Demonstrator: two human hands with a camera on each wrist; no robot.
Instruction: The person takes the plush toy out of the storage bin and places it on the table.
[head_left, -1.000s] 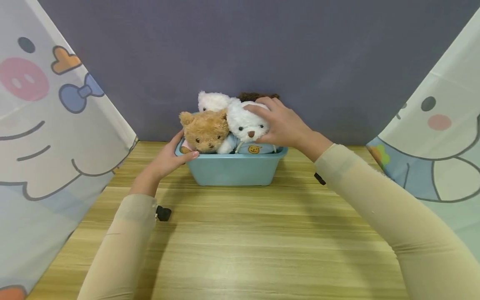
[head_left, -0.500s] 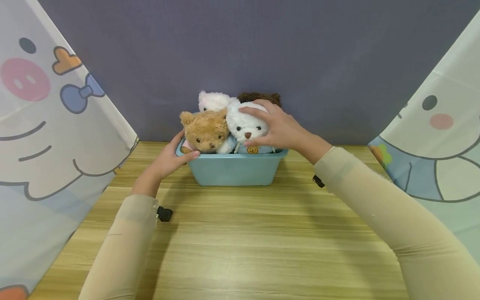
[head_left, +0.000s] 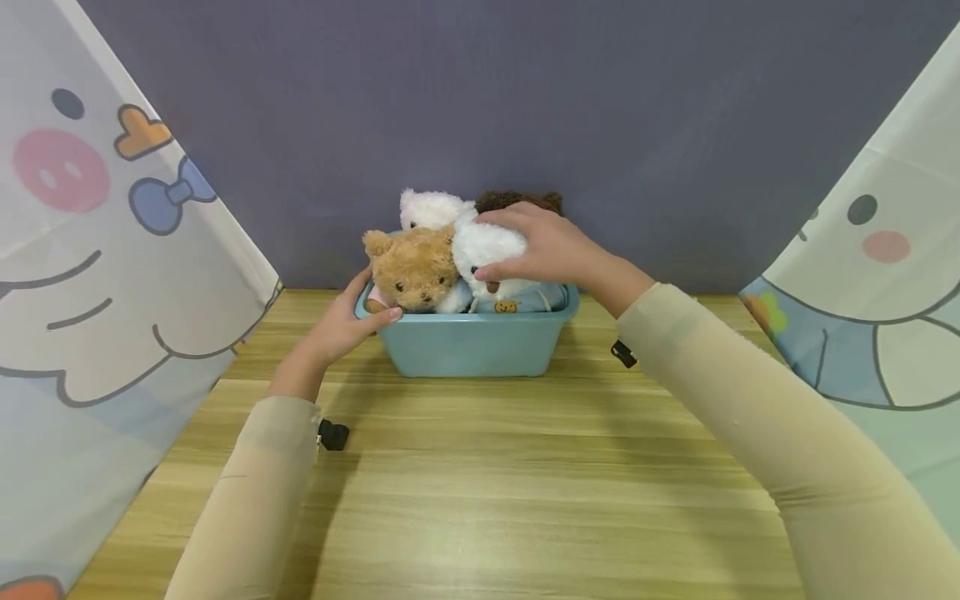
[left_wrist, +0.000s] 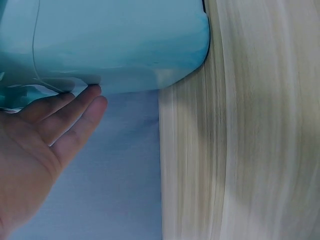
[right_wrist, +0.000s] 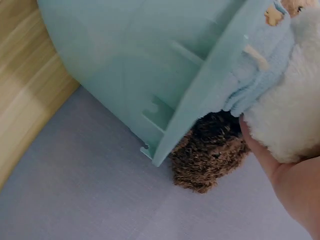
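A light-blue plastic bin (head_left: 472, 346) packed with plush toys stands on the table. My left hand (head_left: 337, 325) holds its near left corner, thumb on the front rim and fingers along the end wall. Those fingers (left_wrist: 75, 117) touch the wall from outside in the left wrist view. At the bin's right side, my right hand (head_left: 558, 246) grips the head of a white teddy bear (head_left: 483, 246) in a blue top, covering part of its face. A tan teddy bear (head_left: 416, 271) sits at the left. Behind are a white plush toy (head_left: 431, 208) and a dark brown one (right_wrist: 205, 155).
The wooden table (head_left: 480, 483) spreads out in front of the bin. A dark grey backdrop (head_left: 480, 100) rises close behind it. Cartoon-printed cloths (head_left: 82, 308) flank both sides. A small black object shows beside each wrist.
My right hand has shifted slightly left on the white bear, whose head has turned left and now shows less face. The left hand keeps its hold on the bin's corner.
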